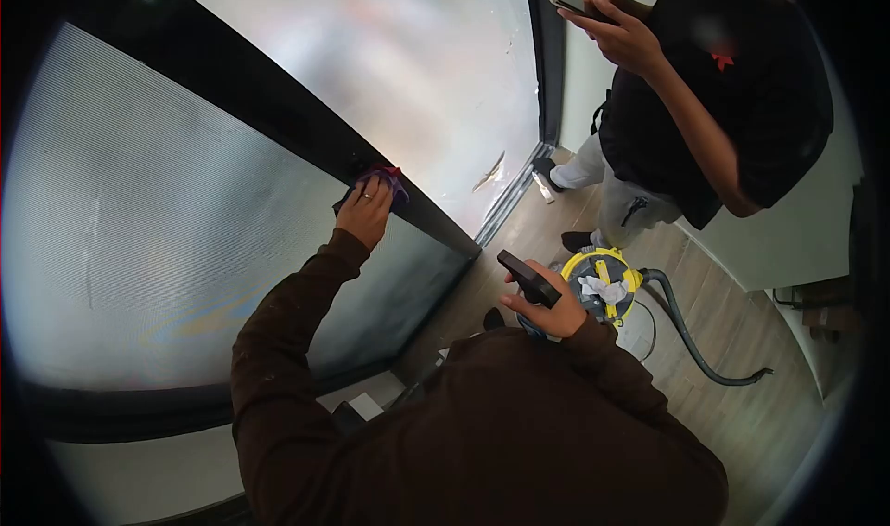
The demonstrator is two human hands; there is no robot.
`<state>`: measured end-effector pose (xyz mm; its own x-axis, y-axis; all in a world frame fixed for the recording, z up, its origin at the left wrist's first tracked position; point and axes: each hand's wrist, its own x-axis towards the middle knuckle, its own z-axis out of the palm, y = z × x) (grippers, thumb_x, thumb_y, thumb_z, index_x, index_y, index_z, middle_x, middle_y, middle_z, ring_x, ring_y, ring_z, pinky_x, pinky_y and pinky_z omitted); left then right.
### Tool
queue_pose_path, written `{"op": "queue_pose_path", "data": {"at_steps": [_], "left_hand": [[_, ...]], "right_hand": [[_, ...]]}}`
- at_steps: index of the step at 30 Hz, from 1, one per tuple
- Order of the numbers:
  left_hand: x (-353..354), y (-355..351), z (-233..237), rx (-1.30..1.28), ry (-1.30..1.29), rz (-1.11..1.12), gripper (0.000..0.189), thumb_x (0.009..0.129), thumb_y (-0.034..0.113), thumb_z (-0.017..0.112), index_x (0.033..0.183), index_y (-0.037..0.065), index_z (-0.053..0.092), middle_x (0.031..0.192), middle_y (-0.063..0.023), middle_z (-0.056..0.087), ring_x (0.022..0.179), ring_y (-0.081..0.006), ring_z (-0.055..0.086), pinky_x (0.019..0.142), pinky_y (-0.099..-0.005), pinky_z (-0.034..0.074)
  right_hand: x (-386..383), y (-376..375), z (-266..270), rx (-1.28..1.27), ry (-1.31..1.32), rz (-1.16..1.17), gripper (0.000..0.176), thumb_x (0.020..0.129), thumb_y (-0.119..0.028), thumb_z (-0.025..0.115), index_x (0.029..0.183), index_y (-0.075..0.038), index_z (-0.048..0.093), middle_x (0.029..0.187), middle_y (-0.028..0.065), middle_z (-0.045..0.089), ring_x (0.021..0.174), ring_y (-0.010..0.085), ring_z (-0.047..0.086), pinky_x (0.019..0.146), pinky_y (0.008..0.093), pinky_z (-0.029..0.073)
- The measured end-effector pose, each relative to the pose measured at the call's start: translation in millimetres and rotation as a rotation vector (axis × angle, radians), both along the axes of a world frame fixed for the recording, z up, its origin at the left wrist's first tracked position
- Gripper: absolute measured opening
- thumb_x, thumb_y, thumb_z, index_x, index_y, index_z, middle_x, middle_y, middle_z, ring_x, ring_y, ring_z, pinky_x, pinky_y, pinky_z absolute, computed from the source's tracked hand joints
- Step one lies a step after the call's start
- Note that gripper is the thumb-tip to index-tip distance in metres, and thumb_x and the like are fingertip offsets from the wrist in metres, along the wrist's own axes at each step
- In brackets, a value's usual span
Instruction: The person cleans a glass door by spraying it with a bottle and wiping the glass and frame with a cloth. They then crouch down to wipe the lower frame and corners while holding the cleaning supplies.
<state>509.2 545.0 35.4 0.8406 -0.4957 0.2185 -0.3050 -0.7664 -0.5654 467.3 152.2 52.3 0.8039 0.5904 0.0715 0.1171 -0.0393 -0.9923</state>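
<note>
Pressed to the black frame bar (269, 90) between two glass panels, my left hand (366, 211) has its fingers bent over a purple and red cloth (393, 181). A ring shows on one of its fingers. My right hand (556, 308) is wrapped round a dark, block-like object (530, 280), held in front of my body above the floor. A frosted glass panel (176, 220) lies left of the bar, and a brighter pane (408, 72) is on its right.
Another person (714, 109) in a black top stands at the right, holding a phone (567, 0). Beside my right hand is a yellow and grey vacuum cleaner (601, 276), with white crumpled material on top. Its black hose (686, 336) curves across the wooden floor (742, 341).
</note>
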Motion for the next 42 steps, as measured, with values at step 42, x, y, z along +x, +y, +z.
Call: {"op": "queue_pose_path", "data": {"at_steps": [42], "left_hand": [[-14, -12, 61, -0.621, -0.5, 0.617, 0.066, 0.083, 0.014, 0.059, 0.146, -0.001, 0.043, 0.153, -0.0294, 0.035, 0.133, -0.0459, 0.041, 0.115, -0.0566, 0.027]], "right_hand": [[-18, -6, -40, -0.02, 0.128, 0.015, 0.03, 0.086, -0.02, 0.08, 0.106, -0.007, 0.062, 0.076, -0.0039, 0.057, 0.069, 0.0029, 0.049, 0.062, 0.0221, 0.042]]}}
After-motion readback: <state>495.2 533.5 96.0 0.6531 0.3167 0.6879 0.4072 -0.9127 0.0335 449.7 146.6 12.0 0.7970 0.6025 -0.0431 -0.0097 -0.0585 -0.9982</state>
